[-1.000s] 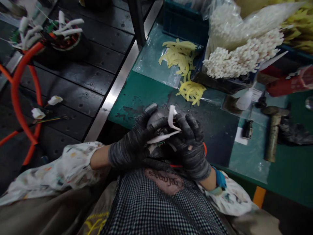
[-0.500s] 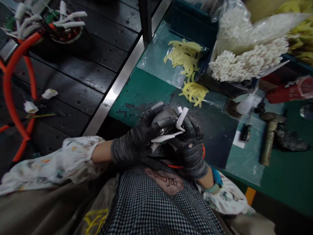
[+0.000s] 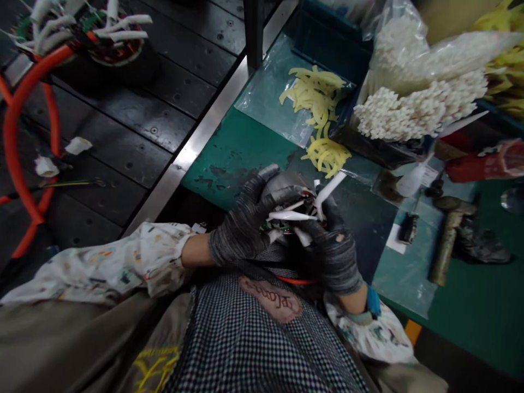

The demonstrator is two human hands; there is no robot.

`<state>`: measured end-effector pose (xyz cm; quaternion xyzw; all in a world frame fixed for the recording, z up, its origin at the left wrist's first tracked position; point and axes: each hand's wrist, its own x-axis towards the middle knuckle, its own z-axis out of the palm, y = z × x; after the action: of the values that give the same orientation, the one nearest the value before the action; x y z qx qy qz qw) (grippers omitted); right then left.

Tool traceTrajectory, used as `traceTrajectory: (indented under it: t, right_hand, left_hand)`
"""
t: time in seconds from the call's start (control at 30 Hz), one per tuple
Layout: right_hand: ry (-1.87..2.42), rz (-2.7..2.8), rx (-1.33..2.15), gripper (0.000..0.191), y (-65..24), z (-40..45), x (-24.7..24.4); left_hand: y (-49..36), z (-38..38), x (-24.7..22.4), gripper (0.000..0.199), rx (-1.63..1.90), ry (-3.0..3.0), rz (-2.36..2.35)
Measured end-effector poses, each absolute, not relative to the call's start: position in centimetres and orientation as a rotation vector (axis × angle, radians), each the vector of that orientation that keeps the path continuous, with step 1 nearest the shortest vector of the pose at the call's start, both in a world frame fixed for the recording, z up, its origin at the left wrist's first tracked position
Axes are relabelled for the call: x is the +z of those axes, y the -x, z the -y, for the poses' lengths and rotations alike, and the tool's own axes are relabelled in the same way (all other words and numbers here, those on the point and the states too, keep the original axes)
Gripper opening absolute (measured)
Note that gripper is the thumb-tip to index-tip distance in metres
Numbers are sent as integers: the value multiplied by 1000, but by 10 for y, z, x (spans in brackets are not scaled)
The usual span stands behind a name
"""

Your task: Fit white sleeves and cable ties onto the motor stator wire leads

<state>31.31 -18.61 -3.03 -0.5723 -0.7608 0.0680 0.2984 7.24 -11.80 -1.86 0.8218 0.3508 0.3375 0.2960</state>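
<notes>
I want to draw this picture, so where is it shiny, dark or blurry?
Head view: glare on the metal strip; head view: the right hand has fingers partly lost in shadow, while the white tubes stand out pale; head view: the hammer looks a little soft-edged.

Cursive lettering (image 3: 280,301), "Plan" and an unclear ending, on the pink patch (image 3: 254,287) of the checked apron (image 3: 262,349)

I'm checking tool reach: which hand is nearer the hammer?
Right: the right hand is apart from the hammer, to its left in the picture; the left hand is farther off, beyond the right hand.
</notes>
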Motion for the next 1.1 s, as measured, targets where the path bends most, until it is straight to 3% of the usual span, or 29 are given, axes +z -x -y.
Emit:
traceTrajectory:
  t: [0.1, 0.5, 0.73, 0.87, 0.93, 1.0, 1.1]
  right_hand:
    - [1489, 2093, 122, 20, -317, 182, -33]
    - [1586, 2102, 232, 29, -309, 175, -28]
    - [1414, 2325, 736, 39, -321, 103, -15]
    - [1405, 2272, 760, 32, -317, 71, -20]
    - [1399, 2259, 733, 32, -315, 66, -24]
    - [1370, 2242, 692, 35, -314, 65, -29]
    - [1298, 2194, 636, 38, -315, 66, -37]
  left_hand:
    - [-76, 116, -10, 75, 811, -2273, -904]
    - [-74, 104, -4, 79, 752, -2255, -832]
    - [-56, 25, -8, 84, 587, -2065, -568]
    - [-46, -12, -9, 91, 355, -1955, -486]
    - [-42, -8, -5, 94, 435, -2101, -642]
    - [-41, 7, 1, 81, 548, -2373, -845]
    - [-43, 32, 10, 31, 477, -2714, -734]
